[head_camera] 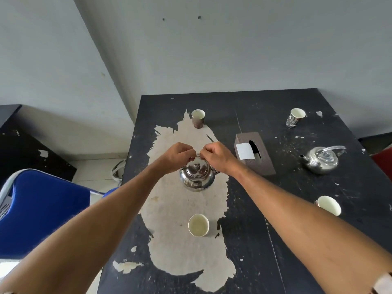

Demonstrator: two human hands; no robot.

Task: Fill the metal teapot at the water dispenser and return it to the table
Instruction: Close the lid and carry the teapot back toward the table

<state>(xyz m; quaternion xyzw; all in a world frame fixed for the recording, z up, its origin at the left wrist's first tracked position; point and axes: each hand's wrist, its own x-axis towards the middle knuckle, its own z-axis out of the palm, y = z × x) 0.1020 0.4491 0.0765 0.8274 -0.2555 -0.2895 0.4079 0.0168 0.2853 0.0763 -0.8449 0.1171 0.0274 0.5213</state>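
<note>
I see my left hand (177, 157) and right hand (214, 155) both curled around the wire handle of the metal teapot (197, 177), which sits on the worn black table (250, 240). The lid looks loose to me; a tilted lift could drop it or swing the pot into the paper cup (198, 225) nearby.

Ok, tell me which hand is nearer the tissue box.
Right. The right hand grips the teapot handle just left of the tissue box. The left hand grips the same handle farther left, beyond the right hand.
</note>
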